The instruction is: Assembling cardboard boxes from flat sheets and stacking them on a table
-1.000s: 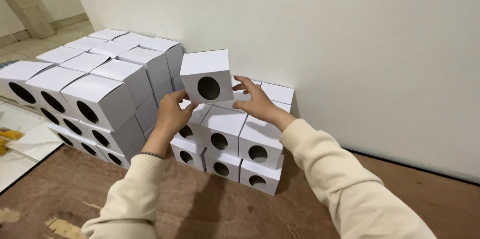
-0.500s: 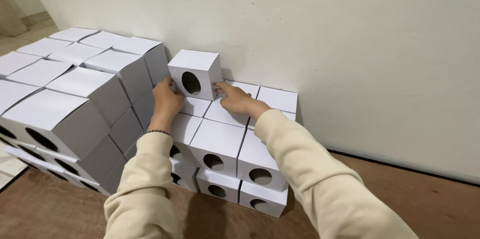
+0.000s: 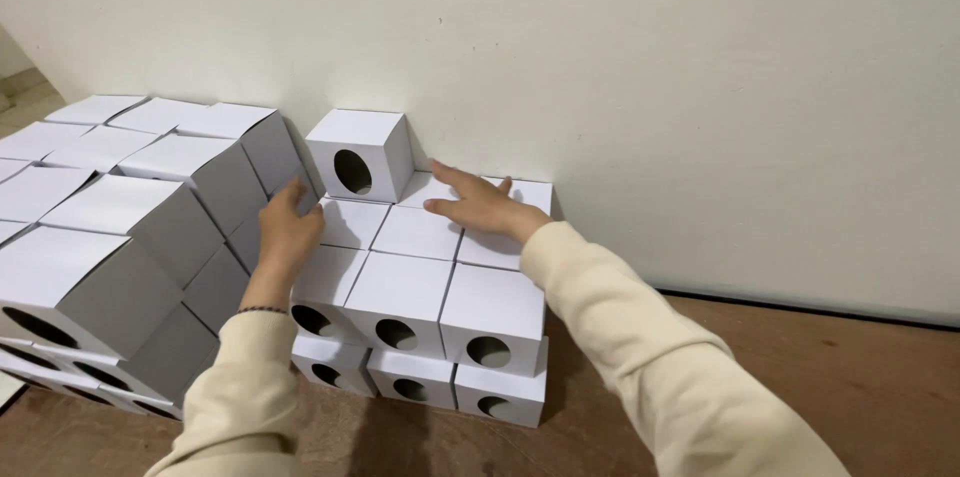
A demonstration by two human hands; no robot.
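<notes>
A white box with a round hole sits upright between the left hand and right hand, hole facing the left hand; both hands are spread, touching neither side.

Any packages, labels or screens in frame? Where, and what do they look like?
White cardboard cube box with round hole: alone atop the low stack, by the wall, between both hands.
Low stack of white cube boxes: centre, round holes facing front.
Taller stack of white cube boxes: left.
No labels or screens visible.

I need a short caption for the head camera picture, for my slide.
Both open hands, left hand and right hand, flank a white box with a round hole atop stacked boxes by a wall.
</notes>
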